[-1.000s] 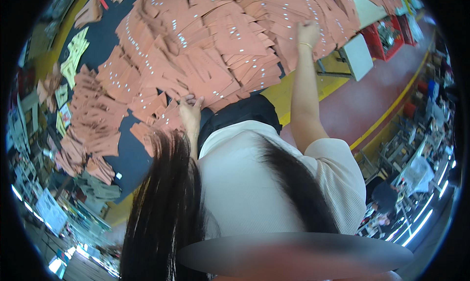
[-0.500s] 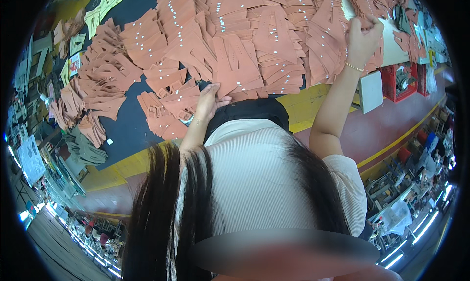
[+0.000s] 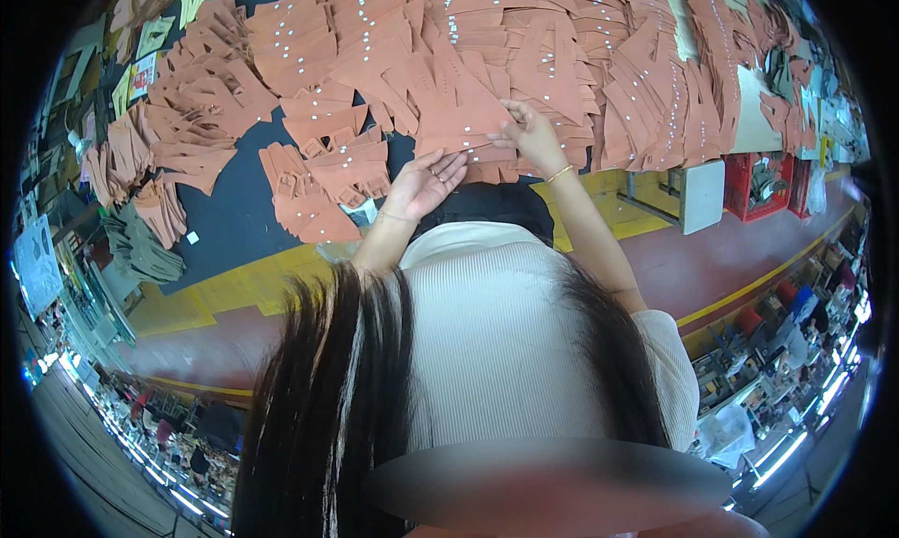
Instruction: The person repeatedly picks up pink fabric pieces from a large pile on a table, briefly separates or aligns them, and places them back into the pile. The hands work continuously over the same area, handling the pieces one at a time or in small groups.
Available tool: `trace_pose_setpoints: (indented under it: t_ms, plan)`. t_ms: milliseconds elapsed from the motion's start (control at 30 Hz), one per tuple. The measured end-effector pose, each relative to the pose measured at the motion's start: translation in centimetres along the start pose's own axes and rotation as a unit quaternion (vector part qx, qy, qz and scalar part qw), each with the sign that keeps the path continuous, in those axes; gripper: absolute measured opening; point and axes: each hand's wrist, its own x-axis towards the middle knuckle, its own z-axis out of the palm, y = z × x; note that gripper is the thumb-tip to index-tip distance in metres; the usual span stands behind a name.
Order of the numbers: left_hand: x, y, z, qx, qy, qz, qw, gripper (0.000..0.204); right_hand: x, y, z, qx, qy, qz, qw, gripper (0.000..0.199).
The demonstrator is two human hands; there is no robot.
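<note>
A salmon-coloured cut piece (image 3: 458,107), leather-like, with two legs, a row of small holes and a small white sticker, lies on top of a stack in front of me. My right hand (image 3: 536,143), a thin bracelet on its wrist, has its fingers bent at the right lower corner of this piece and appears to grip it. At the near edge is my left hand (image 3: 429,187), palm turned up and fingers stretched out. Its thumb touches the stack's edge. Other stacked pieces (image 3: 548,74) with white stickers spread out to the right.
Overlapping salmon pieces cover much of the dark table (image 3: 245,177). Buckle-like strap pieces (image 3: 323,187) lie left of my hands. Dark green pieces (image 3: 140,246) sit at the table's left end. On the right are a white stool (image 3: 702,198) and a red crate (image 3: 740,187).
My right hand has come from the far right stacks to the piece in front of me. My left hand has shifted slightly right along the near edge, its palm now turned up.
</note>
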Motion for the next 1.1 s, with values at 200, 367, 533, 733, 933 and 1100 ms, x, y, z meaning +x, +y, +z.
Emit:
trace_pose_setpoints:
  t_ms: [200, 367, 533, 733, 933, 1100]
  plan:
    - [-0.6, -1.6, 2.0, -0.04, -0.032, 0.044, 0.998, 0.021, -0.5, 1.3, -1.1, -0.019, -0.04, -0.04, 0.998, 0.049]
    - [0.0, -2.3, 1.3, -0.041, -0.027, 0.064, 0.997, 0.021, -1.4, -0.2, -1.2, -0.053, -0.054, 0.031, 0.997, 0.049]
    - [0.4, -2.7, 0.9, -0.041, -0.005, 0.068, 0.997, 0.017, -1.4, 0.9, -1.7, -0.051, -0.058, 0.02, 0.997, 0.05]
    - [0.9, -2.6, 0.8, 0.025, 0.03, 0.12, 0.992, 0.015, -0.7, 2.1, -2.2, -0.123, -0.056, -0.022, 0.991, 0.05]
    - [0.0, -2.2, 1.3, 0.025, 0.018, 0.122, 0.992, 0.025, -0.8, 2.0, -1.9, -0.179, -0.048, -0.046, 0.982, 0.05]
    - [-0.3, -2.1, 1.8, 0.002, -0.01, 0.123, 0.992, 0.029, -0.8, 1.2, -2.0, -0.223, -0.049, -0.054, 0.972, 0.05]
